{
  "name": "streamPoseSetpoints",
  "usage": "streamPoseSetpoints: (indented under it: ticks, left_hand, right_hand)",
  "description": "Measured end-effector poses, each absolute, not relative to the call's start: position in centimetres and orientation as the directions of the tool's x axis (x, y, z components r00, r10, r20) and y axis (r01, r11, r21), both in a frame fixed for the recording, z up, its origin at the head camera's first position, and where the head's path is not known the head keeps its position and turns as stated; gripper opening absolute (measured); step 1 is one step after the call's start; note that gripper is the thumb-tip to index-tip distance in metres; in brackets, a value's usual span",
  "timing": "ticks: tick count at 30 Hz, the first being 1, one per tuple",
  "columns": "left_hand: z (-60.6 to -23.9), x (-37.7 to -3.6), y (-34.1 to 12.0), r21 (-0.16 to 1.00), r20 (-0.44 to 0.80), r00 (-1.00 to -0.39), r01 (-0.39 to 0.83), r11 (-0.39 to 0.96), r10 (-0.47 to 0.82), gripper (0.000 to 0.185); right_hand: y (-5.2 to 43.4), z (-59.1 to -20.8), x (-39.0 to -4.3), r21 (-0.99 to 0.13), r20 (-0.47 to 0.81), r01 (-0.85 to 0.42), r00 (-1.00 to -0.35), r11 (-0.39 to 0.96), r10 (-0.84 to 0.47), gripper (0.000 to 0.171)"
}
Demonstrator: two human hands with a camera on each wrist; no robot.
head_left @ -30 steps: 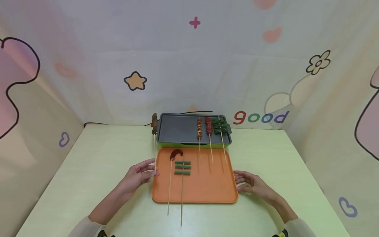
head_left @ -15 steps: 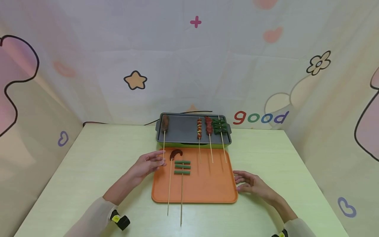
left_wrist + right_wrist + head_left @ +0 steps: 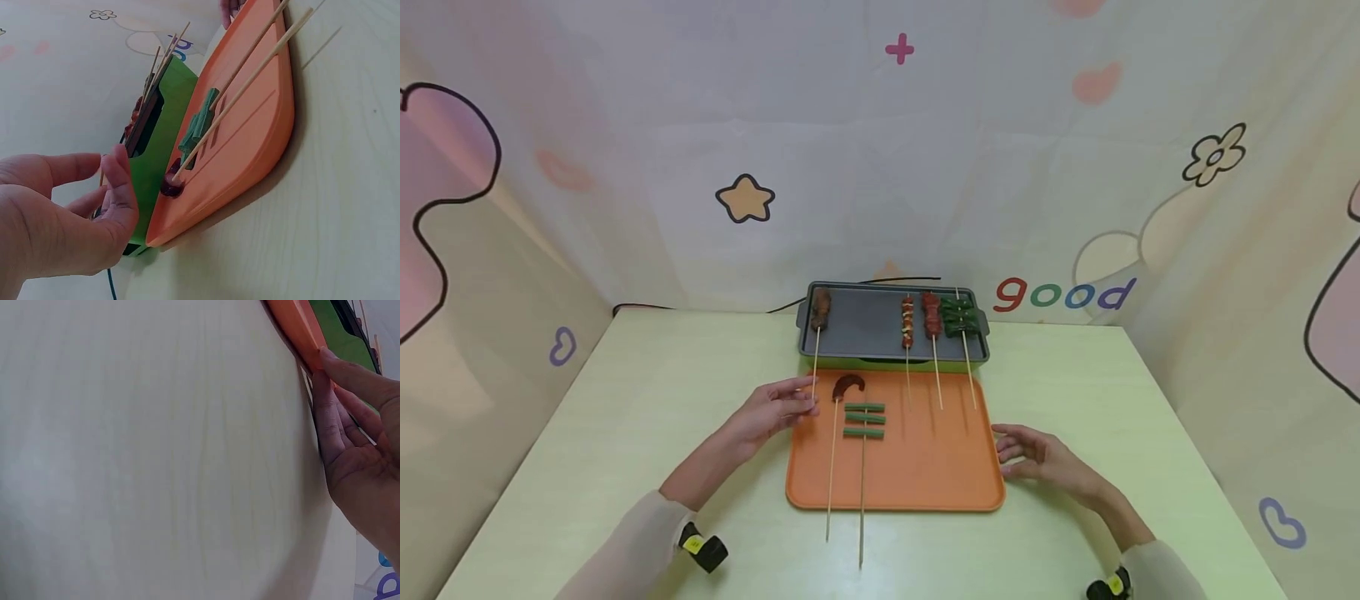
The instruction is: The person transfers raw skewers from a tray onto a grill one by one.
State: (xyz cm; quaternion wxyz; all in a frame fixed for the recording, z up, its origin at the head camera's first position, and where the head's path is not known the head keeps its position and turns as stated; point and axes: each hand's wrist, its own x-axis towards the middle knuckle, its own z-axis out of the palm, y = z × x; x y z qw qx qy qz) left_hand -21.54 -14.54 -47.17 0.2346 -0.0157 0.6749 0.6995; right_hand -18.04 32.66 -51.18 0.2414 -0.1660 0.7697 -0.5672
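The pale green table [image 3: 625, 433] was covered at centre by the orange tray [image 3: 925, 475], with the grill pan [image 3: 865, 321] at its 12 o'clock. The tray's 3 o'clock edge was touched by the right hand [image 3: 1045, 462], fingers straight, nothing held. At the tray's 10 o'clock corner, the brown meat skewer [image 3: 818, 329], its meat lying on the pan, was met at its stick end by the left hand [image 3: 771, 412]; whether it was pinched could not be told.

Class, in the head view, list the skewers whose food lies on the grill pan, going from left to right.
Brown meat skewer → mixed red-and-yellow skewer → red meat skewer → green pepper skewer.
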Motion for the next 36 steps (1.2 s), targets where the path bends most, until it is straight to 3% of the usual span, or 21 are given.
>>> streamPoseSetpoints:
  ticks: [7,13,24,36]
  left_hand:
    - [-47.3,-19.0,-15.8,0.950,-0.309,-0.886,-0.271,0.155,0.344,0.051]
    - [-47.5,-15.5,-16.0,0.956,-0.292,-0.859,-0.250,0.153,0.420,0.053]
    - [-49.8,-10.1,-14.5,0.943,-0.324,-0.807,-0.315,0.104,0.493,0.047]
    - [-50.8,-9.0,-12.5,0.899,-0.405,-0.794,-0.437,0.038,0.453,0.041]
  right_hand:
    - [32.6,-51.1,-18.5,-0.948,-0.166,-0.011,-0.835,0.319,-0.525,0.066]
    - [32.6,-50.8,-18.7,-0.941,-0.195,0.016,-0.844,0.339,-0.500,0.068]
    - [32.5,-50.9,-18.7,-0.949,-0.175,0.006,-0.840,0.315,-0.513,0.067]
    - [32.5,-51.0,-18.7,-0.944,-0.191,0.017,-0.841,0.329,-0.507,0.068]
